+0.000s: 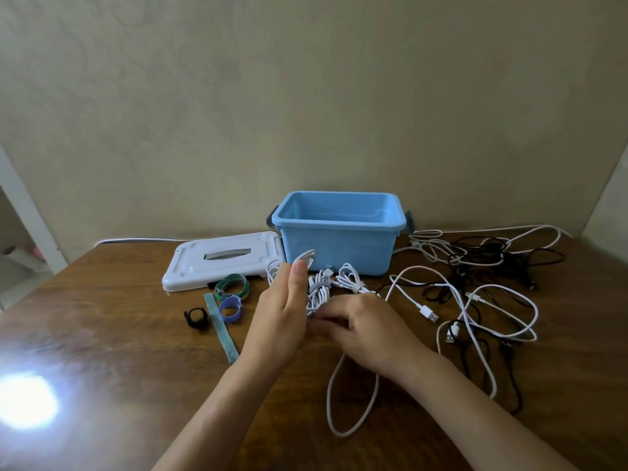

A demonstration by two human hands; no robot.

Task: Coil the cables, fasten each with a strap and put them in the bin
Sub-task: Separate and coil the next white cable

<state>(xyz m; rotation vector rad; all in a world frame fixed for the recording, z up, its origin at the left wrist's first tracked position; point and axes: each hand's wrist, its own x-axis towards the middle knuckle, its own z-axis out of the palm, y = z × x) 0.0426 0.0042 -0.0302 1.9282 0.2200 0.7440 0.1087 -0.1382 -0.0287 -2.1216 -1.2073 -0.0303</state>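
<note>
Holding a half-coiled white USB cable [314, 294] over the brown wooden table [112, 334] | left hand [283, 316] curled round the loops | right hand [365, 329] pinching its strand | open blue plastic bin [341, 232] just behind | loose straps [226, 300] left

Plain beige wall [306, 96] fills upper 2/3 of frame, faintly mottled. Brown wood-grain surface [119, 351] across bottom, w/ bright glare spot [25, 401] at lower left. White door frame [23, 205] at left edge; pale strip of wall at far right.
</note>
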